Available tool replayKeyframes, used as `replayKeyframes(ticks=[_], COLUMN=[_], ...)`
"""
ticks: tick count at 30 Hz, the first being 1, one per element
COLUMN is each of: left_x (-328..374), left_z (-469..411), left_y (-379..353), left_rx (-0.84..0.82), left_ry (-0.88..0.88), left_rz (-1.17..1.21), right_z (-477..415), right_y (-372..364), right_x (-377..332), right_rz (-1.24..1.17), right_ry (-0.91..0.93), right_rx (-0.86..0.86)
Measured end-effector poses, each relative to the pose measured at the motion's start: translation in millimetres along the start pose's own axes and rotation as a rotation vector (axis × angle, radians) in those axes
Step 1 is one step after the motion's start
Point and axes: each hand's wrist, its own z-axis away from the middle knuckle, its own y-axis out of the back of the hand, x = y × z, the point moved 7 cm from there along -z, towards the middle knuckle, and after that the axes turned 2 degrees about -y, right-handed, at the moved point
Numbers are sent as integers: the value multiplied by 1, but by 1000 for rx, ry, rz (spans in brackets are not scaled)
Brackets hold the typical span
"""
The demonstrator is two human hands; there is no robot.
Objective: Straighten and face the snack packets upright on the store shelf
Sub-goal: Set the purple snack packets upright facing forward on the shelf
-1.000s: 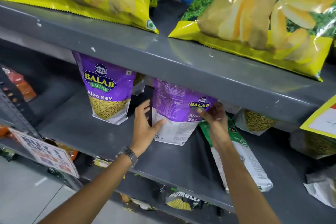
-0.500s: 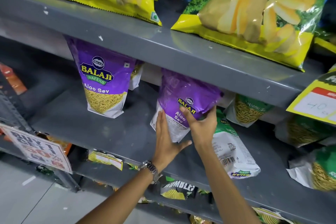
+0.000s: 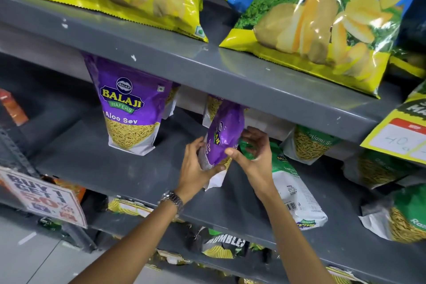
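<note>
Grey metal shelving fills your view, with the middle shelf (image 3: 96, 163) running across at hand level and the upper shelf (image 3: 161, 53) just above it. Two big yellow chip bags (image 3: 322, 25) lean on that upper shelf. On the middle shelf, to your left, one purple Aloo Sev packet (image 3: 131, 108) stands upright with its front toward you. A green-and-white packet (image 3: 297, 193) lies flat on the middle shelf under your right forearm, and more green sev packets (image 3: 309, 145) sit tilted farther right. A "Buy 1 Get 1" sign (image 3: 43, 196) hangs at the lower left, and a yellow price tag (image 3: 401, 131) at the right edge.

Between your hands is the second purple packet (image 3: 224, 136), turned nearly edge-on and tilted, its white bottom close to the shelf. Your left hand (image 3: 196, 166), watch (image 3: 173, 198) at the wrist, cups its lower left side with fingers closed against it. Your right hand (image 3: 253, 154) pinches its right edge between thumb and curled fingers.
</note>
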Motion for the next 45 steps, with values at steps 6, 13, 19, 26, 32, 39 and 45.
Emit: replayKeyframes(ticks=[6,13,19,26,32,39,45], left_x=[-16,-15,-21,-24,-19,-30,-27], left_z=[-21,-39,-48,-46,-30,-32,-28], left_y=[22,31,45,45,37,35,35], left_rx=[-146,-308,-165,-182,-174,-152,-161], left_ry=[67,21,36,52,34,101,114], left_rz=[34,-24,-56,-49,-18,1,49], right_z=[-19,-46,-50,-46,-32,-21,-16], right_y=[0,5,7,15,4,2,-2], right_x=[19,51,61,72,73,69,70], right_rz=[-13,-110,-131,-34,-155,-153,-158], right_ry=[13,-107,-150,-219,-241,-217,-255], right_rx=[117,20,-67,-32,11,70,118])
